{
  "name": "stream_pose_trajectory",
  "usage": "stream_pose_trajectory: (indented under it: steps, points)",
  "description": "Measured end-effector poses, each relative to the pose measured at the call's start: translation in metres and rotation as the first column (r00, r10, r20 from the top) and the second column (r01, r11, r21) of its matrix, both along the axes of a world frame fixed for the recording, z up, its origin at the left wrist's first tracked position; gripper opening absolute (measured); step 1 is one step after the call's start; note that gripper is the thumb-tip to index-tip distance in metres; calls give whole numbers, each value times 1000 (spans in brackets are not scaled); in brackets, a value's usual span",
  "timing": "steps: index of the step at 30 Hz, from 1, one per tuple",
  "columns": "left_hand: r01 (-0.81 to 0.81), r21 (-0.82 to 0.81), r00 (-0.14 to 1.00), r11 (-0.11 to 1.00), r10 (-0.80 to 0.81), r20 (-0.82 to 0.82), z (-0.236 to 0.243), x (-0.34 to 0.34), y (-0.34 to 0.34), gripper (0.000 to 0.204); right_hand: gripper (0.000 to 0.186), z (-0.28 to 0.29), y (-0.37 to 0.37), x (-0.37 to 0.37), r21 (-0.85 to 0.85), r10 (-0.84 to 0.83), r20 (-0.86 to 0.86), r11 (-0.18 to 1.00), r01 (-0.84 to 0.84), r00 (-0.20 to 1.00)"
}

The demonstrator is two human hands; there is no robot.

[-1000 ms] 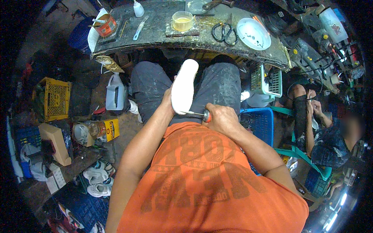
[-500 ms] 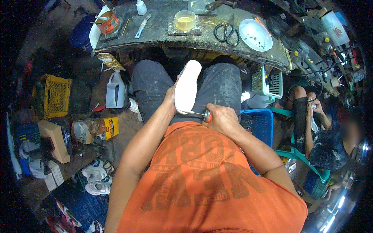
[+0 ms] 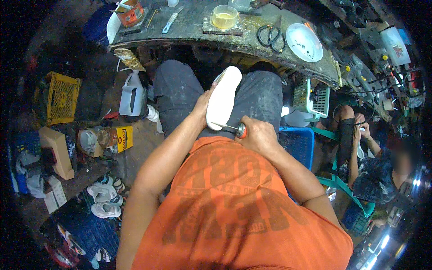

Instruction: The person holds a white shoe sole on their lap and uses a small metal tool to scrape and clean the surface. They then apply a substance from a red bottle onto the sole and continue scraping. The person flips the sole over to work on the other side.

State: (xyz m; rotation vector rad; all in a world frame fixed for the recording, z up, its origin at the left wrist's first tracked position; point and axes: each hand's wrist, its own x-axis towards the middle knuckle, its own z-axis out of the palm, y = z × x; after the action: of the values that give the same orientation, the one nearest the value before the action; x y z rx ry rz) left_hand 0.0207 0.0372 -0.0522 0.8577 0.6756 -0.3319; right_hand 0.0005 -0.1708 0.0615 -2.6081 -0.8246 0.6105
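A shoe [image 3: 223,96] with a white sole lies sole up above my lap, its toe pointing away from me. My left hand [image 3: 203,108] is closed around its left side, the fingers hidden beneath it. In my right hand [image 3: 258,136] is an awl [image 3: 242,130] with a rounded red and dark handle. Its thin metal shaft points left and meets the sole near the heel. Whether the tip has gone into the sole, I cannot tell.
Beyond my knees stands a worn workbench [image 3: 189,33] with a tub of yellowish liquid [image 3: 224,18], black-handled scissors [image 3: 271,37] and a white bowl [image 3: 304,42]. A blue crate [image 3: 298,146] is at my right. Another person [image 3: 360,153] sits farther right. Shoes [image 3: 104,198] lie at left.
The awl's shaft now lies across the sole's heel end instead of at its edge. The shoe has shifted slightly right in the picture, and the whole view has moved a little.
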Motion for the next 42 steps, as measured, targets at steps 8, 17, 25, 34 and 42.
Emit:
stream_pose_trajectory:
  steps: [8,17,25,34,42]
  points:
    - [7,57,987,998,-16,160,8,-10,-9,49,42,-2,2,1,-20,-53,5,998,54,999]
    - [58,31,979,998,-63,196,0,-9,-5,49,41,-3,5,3,-42,-104,-4,994,104,995]
    - [46,12,994,999,-47,95,-10,-6,-3,54,41,1,4,3,-38,-47,-22,998,46,999]
    - [107,139,971,984,-134,199,-3,-10,-11,58,47,-14,5,11,-13,-221,20,975,221,975]
    - [26,75,979,997,-41,197,10,-12,-12,54,42,-10,6,7,14,-211,41,978,210,977]
